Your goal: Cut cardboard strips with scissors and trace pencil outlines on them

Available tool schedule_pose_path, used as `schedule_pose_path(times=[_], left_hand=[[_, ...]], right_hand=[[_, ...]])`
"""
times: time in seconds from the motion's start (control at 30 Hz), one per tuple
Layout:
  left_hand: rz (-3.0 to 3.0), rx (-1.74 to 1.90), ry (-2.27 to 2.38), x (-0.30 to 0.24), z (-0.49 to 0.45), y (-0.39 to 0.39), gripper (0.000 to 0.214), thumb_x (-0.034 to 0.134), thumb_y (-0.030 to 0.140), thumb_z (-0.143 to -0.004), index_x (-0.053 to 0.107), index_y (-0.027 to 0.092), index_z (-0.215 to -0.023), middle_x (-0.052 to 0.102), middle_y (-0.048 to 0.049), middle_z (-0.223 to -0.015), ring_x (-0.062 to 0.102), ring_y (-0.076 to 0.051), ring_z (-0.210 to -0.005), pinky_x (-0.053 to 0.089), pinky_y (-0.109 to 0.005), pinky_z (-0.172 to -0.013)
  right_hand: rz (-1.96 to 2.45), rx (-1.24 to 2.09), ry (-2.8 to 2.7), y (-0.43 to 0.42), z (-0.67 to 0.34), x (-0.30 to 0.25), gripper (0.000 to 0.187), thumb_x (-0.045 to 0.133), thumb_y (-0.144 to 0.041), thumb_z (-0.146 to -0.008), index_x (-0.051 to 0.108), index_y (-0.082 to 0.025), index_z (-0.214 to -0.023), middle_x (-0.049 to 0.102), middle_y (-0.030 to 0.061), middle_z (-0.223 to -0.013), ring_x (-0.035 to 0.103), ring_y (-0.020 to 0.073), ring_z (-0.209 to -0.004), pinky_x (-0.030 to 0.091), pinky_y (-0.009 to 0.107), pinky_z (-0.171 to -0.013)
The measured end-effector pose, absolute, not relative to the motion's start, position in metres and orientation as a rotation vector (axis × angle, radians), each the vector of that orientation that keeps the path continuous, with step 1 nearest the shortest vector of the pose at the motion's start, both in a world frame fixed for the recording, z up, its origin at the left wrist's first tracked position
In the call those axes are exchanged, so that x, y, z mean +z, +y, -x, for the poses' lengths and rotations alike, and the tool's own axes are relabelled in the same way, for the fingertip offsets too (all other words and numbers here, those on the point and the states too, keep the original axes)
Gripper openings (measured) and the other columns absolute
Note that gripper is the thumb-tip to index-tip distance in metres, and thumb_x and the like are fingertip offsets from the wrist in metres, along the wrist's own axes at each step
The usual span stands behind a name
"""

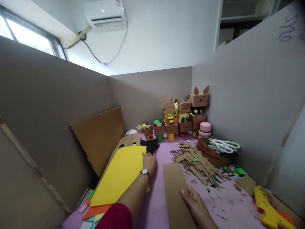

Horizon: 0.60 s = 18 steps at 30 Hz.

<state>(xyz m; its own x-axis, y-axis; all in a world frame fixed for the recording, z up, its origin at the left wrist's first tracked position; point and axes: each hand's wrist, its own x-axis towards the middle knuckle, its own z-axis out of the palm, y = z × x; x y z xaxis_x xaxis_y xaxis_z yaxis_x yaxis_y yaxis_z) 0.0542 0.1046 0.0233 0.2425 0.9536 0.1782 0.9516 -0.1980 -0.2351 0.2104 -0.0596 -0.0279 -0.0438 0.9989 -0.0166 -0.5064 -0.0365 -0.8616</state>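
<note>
Pinched between thumb and fingers of the right hand [193, 202] is a long cardboard piece [174, 187], gripped by its right edge, its near end running out of view at the bottom. The left hand [149, 161] rests at the far right corner of a yellow sheet [120, 173], fingers bent and thumb on the sheet; whether it has hold of the corner or only presses on it, I cannot tell. A wristwatch [144, 171] and a dark pink sleeve [116, 218] show on that arm.

The yellow sheet lies along the left side of the purple table [156, 206], over an orange sheet [98, 210] at its near end. Just beyond its far edge are a black piece [149, 145] and a cardboard sheet with cutouts [132, 140]. A large cardboard panel [102, 136] leans against the left partition.

Right of the long cardboard piece, a heap of cardboard strips [193, 160] spreads toward the table's right edge, where an open box [207, 151] holds white-handled scissors [224, 145]. Green scraps [238, 171] lie just nearer, and a yellow tool [269, 208] lies by the near right corner. Cardboard animal figures [171, 127], some stacked, stand toward the far right corner, beside a pink container [205, 128].
</note>
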Motion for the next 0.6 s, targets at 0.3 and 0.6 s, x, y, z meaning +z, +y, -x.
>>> schedule_pose_path(times=[0.3, 0.6], left_hand=[[2.212, 0.05, -1.897, 0.018, -0.058, 0.112, 0.034, 0.056, 0.032, -0.086, 0.053, 0.014, -0.115, 0.058, -0.0098, -0.114, 0.06, -0.021, -0.095, 0.051, -0.041, -0.079], [2.271, -0.075, -2.098, 0.009, -0.059, 0.114, 0.033, 0.057, 0.031, -0.085, 0.054, 0.015, -0.115, 0.058, -0.0096, -0.114, 0.059, -0.022, -0.097, 0.051, -0.043, -0.079]], right_hand=[[0.853, 1.426, -0.723, -0.057, -0.209, -0.044, 0.046, 0.074, -0.049, -0.065, 0.069, -0.019, -0.098, 0.073, 0.0103, -0.096, 0.065, 0.0322, -0.096, 0.048, 0.044, -0.086], [0.941, 1.473, -0.877, -0.054, -0.221, -0.045, 0.05, 0.074, -0.054, -0.062, 0.07, -0.019, -0.098, 0.073, 0.0101, -0.101, 0.059, 0.0337, -0.108, 0.046, 0.042, -0.093]])
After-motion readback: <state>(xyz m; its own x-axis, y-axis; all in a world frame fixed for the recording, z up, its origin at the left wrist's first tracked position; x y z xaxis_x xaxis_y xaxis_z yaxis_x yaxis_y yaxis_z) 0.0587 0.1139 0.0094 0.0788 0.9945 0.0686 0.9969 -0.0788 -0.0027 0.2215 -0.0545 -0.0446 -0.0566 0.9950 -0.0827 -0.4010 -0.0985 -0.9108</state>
